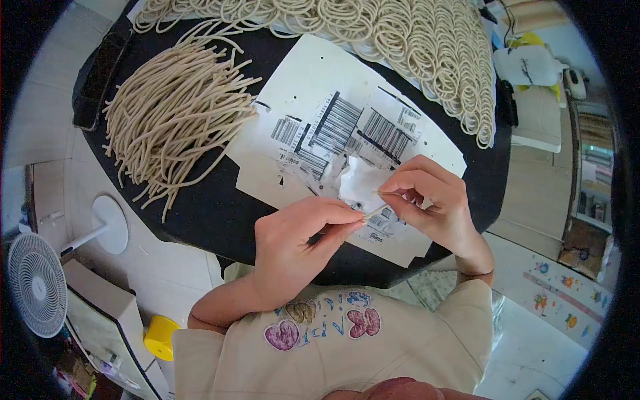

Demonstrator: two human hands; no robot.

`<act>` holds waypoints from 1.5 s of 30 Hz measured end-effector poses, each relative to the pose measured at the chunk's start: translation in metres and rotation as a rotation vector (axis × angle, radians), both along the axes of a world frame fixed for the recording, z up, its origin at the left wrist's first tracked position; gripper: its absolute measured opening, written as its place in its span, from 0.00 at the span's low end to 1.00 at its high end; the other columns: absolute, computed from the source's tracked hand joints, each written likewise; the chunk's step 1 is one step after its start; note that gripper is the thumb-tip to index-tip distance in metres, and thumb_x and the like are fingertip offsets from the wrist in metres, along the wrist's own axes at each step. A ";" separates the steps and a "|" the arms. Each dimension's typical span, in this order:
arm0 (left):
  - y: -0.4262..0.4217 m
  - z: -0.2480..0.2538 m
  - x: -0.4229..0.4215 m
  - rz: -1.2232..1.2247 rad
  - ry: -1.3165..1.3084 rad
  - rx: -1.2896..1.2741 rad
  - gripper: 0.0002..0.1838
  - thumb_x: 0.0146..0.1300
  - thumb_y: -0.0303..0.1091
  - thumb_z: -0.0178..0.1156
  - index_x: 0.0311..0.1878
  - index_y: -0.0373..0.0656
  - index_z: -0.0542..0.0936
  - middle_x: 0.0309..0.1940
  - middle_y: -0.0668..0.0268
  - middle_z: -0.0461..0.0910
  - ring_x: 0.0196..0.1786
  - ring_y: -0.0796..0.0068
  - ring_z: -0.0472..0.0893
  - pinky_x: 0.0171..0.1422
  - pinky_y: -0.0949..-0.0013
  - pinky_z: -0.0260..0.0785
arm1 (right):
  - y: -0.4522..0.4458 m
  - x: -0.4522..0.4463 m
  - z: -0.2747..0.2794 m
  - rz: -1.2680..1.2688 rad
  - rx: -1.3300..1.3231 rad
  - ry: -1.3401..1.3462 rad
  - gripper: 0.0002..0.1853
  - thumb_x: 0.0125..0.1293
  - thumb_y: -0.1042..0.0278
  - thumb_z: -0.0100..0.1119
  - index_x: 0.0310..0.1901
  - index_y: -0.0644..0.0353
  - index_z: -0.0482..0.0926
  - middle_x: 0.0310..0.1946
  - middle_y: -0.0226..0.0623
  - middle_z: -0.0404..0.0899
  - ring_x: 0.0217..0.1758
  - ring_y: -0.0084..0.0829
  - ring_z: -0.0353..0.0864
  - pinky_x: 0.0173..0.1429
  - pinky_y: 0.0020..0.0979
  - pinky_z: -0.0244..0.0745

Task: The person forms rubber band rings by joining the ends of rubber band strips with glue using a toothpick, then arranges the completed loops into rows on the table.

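Note:
My left hand (293, 240) and my right hand (427, 203) are close together over the printed cardboard sheet (280, 167). Each pinches an end of a short, thin beige cord (377, 212). A crumpled white piece (360, 183) lies on the cardboard just beyond my fingertips. To the left of the cardboard is a loose pile of cut beige cords (177, 113). Many beige rings (407, 40) overlap in rows along the far side of the table.
The black table (207, 217) has a dark tray-like object (103, 77) at its left edge. A white fan (39, 285) and a yellow container (161, 337) stand at the lower left. A white bottle-like object (530, 65) is at the upper right.

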State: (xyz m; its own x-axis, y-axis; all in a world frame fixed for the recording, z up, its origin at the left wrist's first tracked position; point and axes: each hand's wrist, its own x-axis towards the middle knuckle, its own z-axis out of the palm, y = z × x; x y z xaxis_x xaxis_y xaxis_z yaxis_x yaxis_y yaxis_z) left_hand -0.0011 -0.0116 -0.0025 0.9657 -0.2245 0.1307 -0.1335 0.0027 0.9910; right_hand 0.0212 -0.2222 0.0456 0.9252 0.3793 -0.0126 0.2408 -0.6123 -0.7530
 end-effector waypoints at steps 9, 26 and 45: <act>0.000 0.000 0.001 -0.023 -0.023 0.036 0.09 0.51 0.19 0.67 0.36 0.39 0.83 0.32 0.61 0.83 0.32 0.68 0.83 0.34 0.72 0.75 | 0.001 0.001 -0.004 0.042 -0.078 -0.077 0.11 0.47 0.83 0.67 0.34 0.61 0.81 0.33 0.35 0.77 0.32 0.31 0.80 0.33 0.27 0.77; 0.003 0.002 0.003 -0.071 -0.050 0.072 0.09 0.52 0.20 0.68 0.37 0.40 0.84 0.31 0.61 0.83 0.29 0.77 0.81 0.32 0.77 0.72 | 0.001 0.003 -0.006 0.083 -0.145 -0.122 0.10 0.51 0.78 0.68 0.36 0.63 0.79 0.31 0.37 0.76 0.29 0.34 0.79 0.30 0.30 0.76; 0.003 0.000 0.004 -0.089 -0.023 0.038 0.07 0.53 0.20 0.67 0.36 0.38 0.84 0.32 0.61 0.83 0.31 0.75 0.82 0.34 0.76 0.73 | 0.002 0.002 -0.008 0.074 -0.198 -0.180 0.11 0.49 0.77 0.69 0.35 0.62 0.79 0.30 0.37 0.77 0.29 0.35 0.80 0.30 0.32 0.77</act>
